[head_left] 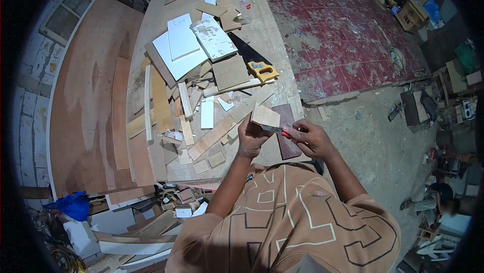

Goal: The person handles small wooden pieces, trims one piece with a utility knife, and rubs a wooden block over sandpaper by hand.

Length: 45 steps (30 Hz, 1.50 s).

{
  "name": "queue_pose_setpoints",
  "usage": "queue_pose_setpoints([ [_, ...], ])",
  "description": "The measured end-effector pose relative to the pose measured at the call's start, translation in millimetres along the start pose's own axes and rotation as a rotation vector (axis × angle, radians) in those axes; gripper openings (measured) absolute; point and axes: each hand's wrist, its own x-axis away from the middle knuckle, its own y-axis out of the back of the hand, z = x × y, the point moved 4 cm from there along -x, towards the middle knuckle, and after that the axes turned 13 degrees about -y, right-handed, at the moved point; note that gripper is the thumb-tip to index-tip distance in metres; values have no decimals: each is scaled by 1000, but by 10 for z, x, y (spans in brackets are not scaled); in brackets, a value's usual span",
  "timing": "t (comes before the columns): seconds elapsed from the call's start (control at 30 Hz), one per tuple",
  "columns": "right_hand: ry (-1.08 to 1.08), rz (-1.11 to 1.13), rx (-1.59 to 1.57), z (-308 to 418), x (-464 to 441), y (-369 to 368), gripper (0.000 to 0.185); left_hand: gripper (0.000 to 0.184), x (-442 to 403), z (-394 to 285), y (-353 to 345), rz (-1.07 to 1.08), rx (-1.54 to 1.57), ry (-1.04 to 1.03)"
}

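Note:
My left hand [250, 138] is closed round a small light wooden block [266, 116], held above the front right part of the workbench [227, 168]. In my right hand [311, 139] is a small tool with a red handle [286, 133]; its metal end lies against the lower edge of the block. The exact kind of tool is too small to tell. Under and behind the hands a dark reddish-brown board [288, 148] lies on the bench. Wood offcuts, among them a white strip [207, 113], are scattered left of the block.
A handsaw with a yellow handle [262, 72], stacked white boards [182, 39] and a plastic bottle [245, 2] are farther back on the bench. Large plywood sheets [91, 91] lean at left. Another person [443, 207] is low at the far right, beyond the concrete floor.

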Motion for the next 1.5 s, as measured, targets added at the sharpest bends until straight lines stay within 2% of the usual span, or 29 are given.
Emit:
queue_pose_setpoints([
  [0.07,9,1,-23,-35,1,-15,57,69,11,39,7,-1,134,15],
  [0.27,-59,65,-34,12,-13,19,53,70,-3,14,-5,18,109,16],
  [0.6,-51,21,33,-14,-23,-39,48,62,-11,-69,-16,-16,31,38],
  [0.67,-201,-45,7,-131,-32,-50,47,62,-11,-127,-72,114,-56,16],
  [0.7,-202,-44,8,-137,-31,-36,47,62,-2,-115,-76,113,-55,17],
  [0.77,-130,-132,-6,-108,-50,32,47,64,24,-65,-68,94,-52,59],
  [0.8,-65,-76,2,-71,-41,59,48,62,39,-32,-63,23,-4,63],
  [0.9,32,3,-10,28,-9,64,47,60,21,-14,-46,17,-1,27],
  [1.03,-65,-17,27,-48,12,-8,53,59,13,-36,-41,48,11,49],
  [1.23,19,0,38,3,10,26,56,58,6,-35,-75,45,44,13],
  [1.5,-21,-15,2,-56,-9,-27,59,59,7,-98,-94,83,7,36],
])
